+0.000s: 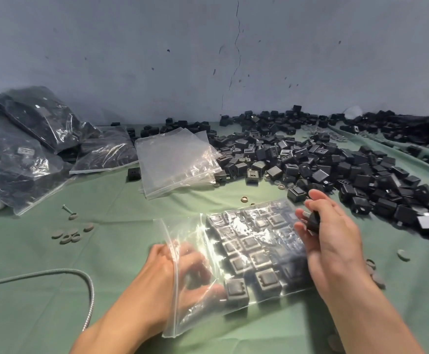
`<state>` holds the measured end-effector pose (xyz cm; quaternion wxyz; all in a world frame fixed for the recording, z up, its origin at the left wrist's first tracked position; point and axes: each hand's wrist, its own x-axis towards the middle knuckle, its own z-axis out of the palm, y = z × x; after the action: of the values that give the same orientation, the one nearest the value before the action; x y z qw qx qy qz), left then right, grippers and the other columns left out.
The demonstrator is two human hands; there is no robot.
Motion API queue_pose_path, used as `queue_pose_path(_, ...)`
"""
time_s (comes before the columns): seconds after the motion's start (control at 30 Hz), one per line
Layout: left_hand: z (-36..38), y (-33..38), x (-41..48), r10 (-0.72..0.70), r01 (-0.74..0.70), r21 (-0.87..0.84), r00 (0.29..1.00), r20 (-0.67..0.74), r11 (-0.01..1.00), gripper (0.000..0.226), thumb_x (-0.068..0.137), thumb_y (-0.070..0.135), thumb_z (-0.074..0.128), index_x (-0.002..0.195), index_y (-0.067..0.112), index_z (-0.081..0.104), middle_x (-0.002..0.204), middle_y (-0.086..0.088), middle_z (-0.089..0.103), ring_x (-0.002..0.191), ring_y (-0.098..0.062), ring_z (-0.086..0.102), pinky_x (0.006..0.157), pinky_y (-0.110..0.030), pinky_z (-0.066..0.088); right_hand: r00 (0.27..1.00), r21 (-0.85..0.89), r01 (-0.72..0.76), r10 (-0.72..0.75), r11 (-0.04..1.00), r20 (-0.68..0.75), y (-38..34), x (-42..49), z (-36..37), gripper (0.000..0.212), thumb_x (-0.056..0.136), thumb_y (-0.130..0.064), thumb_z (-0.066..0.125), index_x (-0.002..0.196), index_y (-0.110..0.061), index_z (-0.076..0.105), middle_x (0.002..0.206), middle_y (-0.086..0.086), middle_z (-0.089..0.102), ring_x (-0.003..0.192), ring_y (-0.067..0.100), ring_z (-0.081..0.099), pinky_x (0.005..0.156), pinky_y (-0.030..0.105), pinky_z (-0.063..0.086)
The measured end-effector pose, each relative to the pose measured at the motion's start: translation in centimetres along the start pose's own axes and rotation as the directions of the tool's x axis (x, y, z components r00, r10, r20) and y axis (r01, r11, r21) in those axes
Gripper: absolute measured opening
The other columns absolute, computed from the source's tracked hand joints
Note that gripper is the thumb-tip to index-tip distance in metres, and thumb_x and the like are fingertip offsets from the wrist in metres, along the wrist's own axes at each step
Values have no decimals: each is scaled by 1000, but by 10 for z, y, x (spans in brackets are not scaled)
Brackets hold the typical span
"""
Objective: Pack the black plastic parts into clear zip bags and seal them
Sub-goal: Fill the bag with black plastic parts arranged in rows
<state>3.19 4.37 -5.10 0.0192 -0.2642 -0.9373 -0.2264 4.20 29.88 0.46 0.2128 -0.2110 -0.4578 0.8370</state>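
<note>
This is a small hand-packing workshop. A worktop [55, 272] draped in green cloth carries a sprawling heap of identical black plastic parts [323, 159], a stack of empty clear zip bags [175, 159] and, at the left, a pile of filled bags [22, 154]. Loose grey round caps [70, 236] lie scattered on the cloth. Behind stands a bare, cracked, scuffed grey wall [157, 47].

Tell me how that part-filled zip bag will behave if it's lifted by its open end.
The zip bag would likely sag: its film is thin and wrinkled. The black parts fill only its closed end, so it should feel bottom-heavy. Unsealed, they could slide out if tipped.
</note>
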Motion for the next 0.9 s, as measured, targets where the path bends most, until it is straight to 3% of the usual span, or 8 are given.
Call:
queue_pose_path(0.27, 9, 14, 14, -13, 12, -25, 999, -47, 1000, 66, 71, 92, 44, 66, 27, 44, 90, 24, 37, 88, 7, 39, 77, -20, 39, 994, 118, -105, 103, 987, 23, -4, 9, 6, 20, 92, -4, 62, 105, -17, 70, 91, 5, 67, 67, 7, 65, 54, 17, 53)
queue_pose_path(0.4, 16, 12, 15, -106, 91, -191, 992, -71, 977, 55, 71, 84, 53, 68, 29, 53, 92, 21, 50, 97, 8, 47, 82, -15, 41, 994, 132, -105, 102, 986, 33, -7, 17, 8, 21, 92, -4, 63, 110, -15, 68, 94, 8, 66, 72, 10, 64, 58, 17, 55)
queue_pose_path(0.53, -5, -21, 12, -189, 163, -135, 960, -207, 977, 30, 81, 73, 51, 73, 44, 58, 89, 19, 56, 93, 1, 49, 82, -26, 40, 975, 267, -220, 213, 938, 55, -7, 22, 6, 18, 89, -6, 67, 107, -11, 68, 100, 14, 64, 79, 14, 62, 59, 18, 56)
queue_pose_path(0.63, -21, -43, 11, -345, 261, -240, 826, -445, 935, 28, 89, 47, 63, 67, 30, 61, 79, 18, 62, 72, 1, 53, 67, -32, 42, 957, 407, -287, 275, 867, 89, -9, 26, 4, 19, 86, -10, 73, 103, -7, 65, 109, 16, 60, 87, 18, 61, 65, 22, 58)
queue_pose_path(0.7, -29, -51, 8, -487, 324, -376, 701, -521, 868, 28, 91, 54, 60, 75, 31, 62, 71, 15, 63, 63, -7, 55, 65, -35, 45, 950, 466, -312, 287, 828, 126, -10, 29, 4, 16, 86, -10, 72, 99, -8, 62, 110, 17, 56, 91, 21, 59, 70, 25, 58)
queue_pose_path(0.77, -38, -45, 10, -537, 282, -484, 647, -542, 828, 31, 89, 65, 55, 81, 36, 62, 69, 9, 64, 70, -16, 60, 68, -37, 47, 944, 501, -330, 287, 800, 164, -9, 32, 5, 14, 87, -11, 67, 99, -8, 61, 115, 19, 53, 95, 22, 57, 73, 27, 58)
queue_pose_path(0.83, -45, -26, 27, -494, 157, -547, 673, -550, 822, 16, 94, 54, 55, 86, 42, 63, 80, 12, 68, 77, -11, 64, 69, -32, 48, 941, 538, -339, 280, 772, 191, -9, 36, 6, 18, 87, -14, 63, 105, -9, 60, 122, 19, 50, 99, 23, 54, 77, 30, 58)
queue_pose_path(0.9, -49, 0, 57, -363, 49, -529, 781, -509, 847, 7, 97, 43, 56, 95, 42, 63, 92, 19, 68, 82, -2, 65, 69, -24, 48, 944, 576, -331, 266, 748, 197, -7, 40, 6, 26, 81, -14, 63, 106, -10, 58, 125, 18, 49, 102, 24, 52, 87, 33, 57)
